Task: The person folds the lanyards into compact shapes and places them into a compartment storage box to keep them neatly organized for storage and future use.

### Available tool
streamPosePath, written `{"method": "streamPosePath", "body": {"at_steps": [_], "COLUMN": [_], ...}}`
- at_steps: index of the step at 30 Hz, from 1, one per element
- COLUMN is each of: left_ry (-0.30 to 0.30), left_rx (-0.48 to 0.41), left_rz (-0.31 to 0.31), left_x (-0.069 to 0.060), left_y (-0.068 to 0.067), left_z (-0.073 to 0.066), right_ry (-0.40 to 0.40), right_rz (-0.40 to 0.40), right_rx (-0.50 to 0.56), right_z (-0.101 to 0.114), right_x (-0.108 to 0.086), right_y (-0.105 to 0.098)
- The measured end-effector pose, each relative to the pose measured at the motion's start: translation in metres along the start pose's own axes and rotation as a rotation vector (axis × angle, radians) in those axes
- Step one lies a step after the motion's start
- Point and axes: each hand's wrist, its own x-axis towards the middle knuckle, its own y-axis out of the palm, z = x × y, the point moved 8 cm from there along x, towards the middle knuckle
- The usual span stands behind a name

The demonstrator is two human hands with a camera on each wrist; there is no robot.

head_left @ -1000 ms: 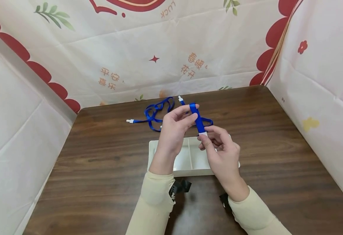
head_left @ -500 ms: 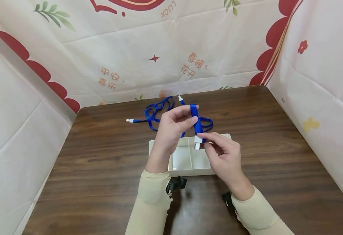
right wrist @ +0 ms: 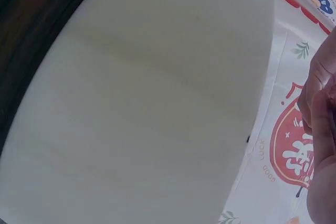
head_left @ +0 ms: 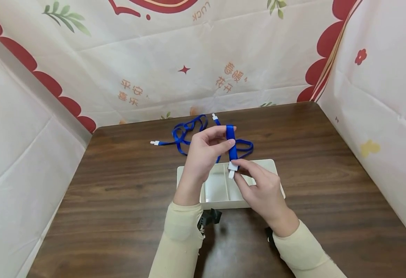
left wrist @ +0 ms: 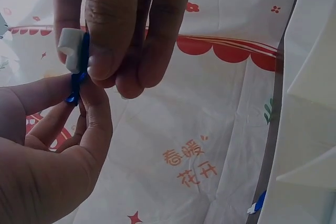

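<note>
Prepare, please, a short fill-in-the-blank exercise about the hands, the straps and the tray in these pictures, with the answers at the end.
1. The left hand holds a folded, flat fabric strap whose colour is ____.
2. The other hand, pinching this strap's white plastic clip, is the ____ one.
3. From the head camera, the loose blue fabric straps lie ____ away than the off-white rectangular tray.

Missing words: blue; right; farther.

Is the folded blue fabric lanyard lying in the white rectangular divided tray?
No, the left hand pinches the folded lanyard and the right hand its white clip, held up clear of the divided tray.
</note>
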Motion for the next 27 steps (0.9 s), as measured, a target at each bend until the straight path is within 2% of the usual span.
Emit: {"method": "streamPosePath", "body": {"at_steps": [7,11,15,19,22,25,27], "left_ry": [0.003,-0.013,-0.023,-0.047,-0.064,-0.089,-0.108], "left_rx": [0.055,0.061,0.031,-0.036,-0.147,-0.237,-0.262], "left_rz": [0.012,0.046,0.086,0.102,0.101,0.099,0.096], "left_x": [0.000,-0.001,-0.002,-0.004,-0.003,-0.002,-0.002], "left_y": [0.001,0.002,0.004,0.006,0.008,0.008,0.009], "left_z": [-0.003,-0.001,0.003,0.009,0.011,0.011,0.011], "right_ry": [-0.107,-0.162,-0.196,-0.191,-0.204,-0.282,-0.358], "right_rz": [0.003,-0.038,-0.080,-0.117,-0.134,-0.126,-0.119], "right_rx": [-0.061,-0.074,-0.052,-0.030,-0.039,-0.065,-0.071], "right_z": [0.005,0.009,0.011,0.010,0.009,0.014,0.019], "right_x": [0.000,-0.002,-0.003,-0.002,0.000,0.002,0.003], "right_y": [0.000,-0.003,-0.007,-0.012,-0.014,-0.014,-0.014]}}
